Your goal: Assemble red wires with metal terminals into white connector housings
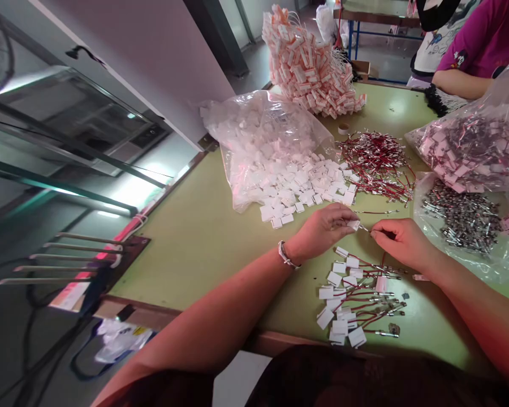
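1. Olive-green tabletop [203,237] with a wooden edge, filling centre and right of frame; white wall and metal frames at upper left, grey floor with cables at lower left.
2. Both hands together at centre: left hand [322,229] pinched closed on a small white housing [354,224], right hand [401,240] pinched closed on a thin wire [367,230] meeting it.
3. Three clear plastic bags: one of white housings [263,141] spilling out at centre, two of metal parts at right.
4. One loose heap of red wires [377,161]; one tall stack of orange-white pieces [309,68] at top.
5. Roughly a dozen finished pieces [352,299] below the hands.
6. Another person's arm [462,85] at upper right.
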Demonstrator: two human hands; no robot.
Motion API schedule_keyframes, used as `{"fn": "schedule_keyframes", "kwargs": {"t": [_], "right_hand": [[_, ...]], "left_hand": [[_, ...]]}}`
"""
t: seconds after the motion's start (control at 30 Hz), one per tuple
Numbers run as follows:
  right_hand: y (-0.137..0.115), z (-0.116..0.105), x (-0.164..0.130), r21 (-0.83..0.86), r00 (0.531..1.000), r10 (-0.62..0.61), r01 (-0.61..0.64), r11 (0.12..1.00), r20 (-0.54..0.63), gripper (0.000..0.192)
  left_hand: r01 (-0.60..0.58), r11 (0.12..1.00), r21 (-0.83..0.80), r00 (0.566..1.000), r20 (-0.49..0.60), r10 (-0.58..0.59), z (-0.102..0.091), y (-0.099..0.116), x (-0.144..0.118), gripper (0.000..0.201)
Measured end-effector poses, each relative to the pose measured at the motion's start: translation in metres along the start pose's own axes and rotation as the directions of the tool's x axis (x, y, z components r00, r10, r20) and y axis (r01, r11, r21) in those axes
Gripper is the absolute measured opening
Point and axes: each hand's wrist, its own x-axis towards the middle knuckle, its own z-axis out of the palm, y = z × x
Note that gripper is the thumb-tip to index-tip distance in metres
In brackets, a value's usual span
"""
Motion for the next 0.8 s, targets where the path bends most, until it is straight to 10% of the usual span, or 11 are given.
{"fn": "schedule_keyframes", "kwargs": {"t": [0.47, 0.8], "right_hand": [[-0.0049, -0.0059, -0.0002, -0.002, 0.995, -0.033, 0.033, 0.999, 0.093, 0.026], [-0.0092, -0.0021, -0.0008, -0.075, 0.995, -0.069, 0.075, 0.994, 0.073, 0.026]], "left_hand": [[-0.159, 0.982, 0.104, 0.981, 0.131, 0.145, -0.0076, 0.0012, -0.0009, 0.015], [0.125, 0.97, -0.209, 0.984, 0.155, -0.093, -0.0012, 0.0047, 0.0004, 0.009]]}}
